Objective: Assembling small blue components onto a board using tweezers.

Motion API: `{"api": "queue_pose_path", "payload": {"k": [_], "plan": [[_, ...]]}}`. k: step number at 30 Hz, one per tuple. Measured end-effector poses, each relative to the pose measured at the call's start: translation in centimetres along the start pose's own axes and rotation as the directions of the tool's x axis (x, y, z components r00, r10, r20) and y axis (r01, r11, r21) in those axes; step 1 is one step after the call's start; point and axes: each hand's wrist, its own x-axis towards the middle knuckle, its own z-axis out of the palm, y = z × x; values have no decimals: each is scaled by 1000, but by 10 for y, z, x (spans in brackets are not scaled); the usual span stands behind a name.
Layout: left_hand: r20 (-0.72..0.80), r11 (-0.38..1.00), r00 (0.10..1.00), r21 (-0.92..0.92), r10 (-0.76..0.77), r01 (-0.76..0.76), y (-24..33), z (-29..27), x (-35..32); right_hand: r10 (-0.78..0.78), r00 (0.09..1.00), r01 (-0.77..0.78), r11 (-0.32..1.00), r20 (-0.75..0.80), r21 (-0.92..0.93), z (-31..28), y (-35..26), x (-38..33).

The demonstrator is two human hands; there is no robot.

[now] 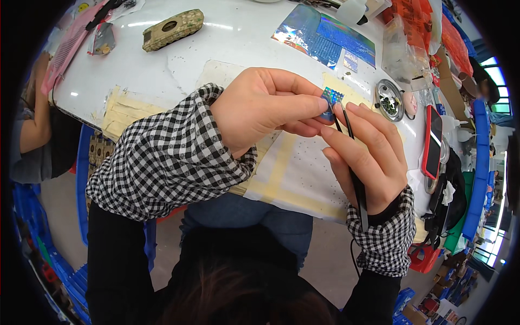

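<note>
Between the thumb and fingers of my left hand (260,105) is a small piece of shiny blue holographic sticker sheet (333,95). My right hand (374,149) is closed around a pair of black tweezers (358,189). Their tips meet the lower part of the sheet, close to my left thumb. Whether the tips grip anything is too small to tell. Both hands are above a white sheet of paper (295,168) with yellowish tape on it, at the table's near edge.
A camouflage toy tank hull (176,30) lies at the far left. Larger holographic sticker sheets (325,35) are spread at the back. On the right are a round metal dish (389,102) with small dark green bits and a red-cased phone (432,142). Another person's arm (38,108) shows at the left.
</note>
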Motion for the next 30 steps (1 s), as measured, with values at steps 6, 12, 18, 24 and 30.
{"api": "queue_pose_path", "payload": {"k": [6,12,18,24,30], "plan": [[3,1000,1000,-4,11,-11,0,0,0,18,1000,-18,1000,6,20,0,-1,1],[-20,1000,1000,29,12,-11,-1,0,0,46,999,-45,998,-1,36,0,-2,2],[-17,999,999,45,29,-28,-1,1,0,55,998,-55,995,12,85,-2,-1,3],[-5,992,997,99,75,-74,-2,0,-1,67,998,-69,989,19,130,-3,-1,4],[7,975,991,175,136,-135,-7,1,0,64,998,-65,985,10,160,-1,2,2]]}}
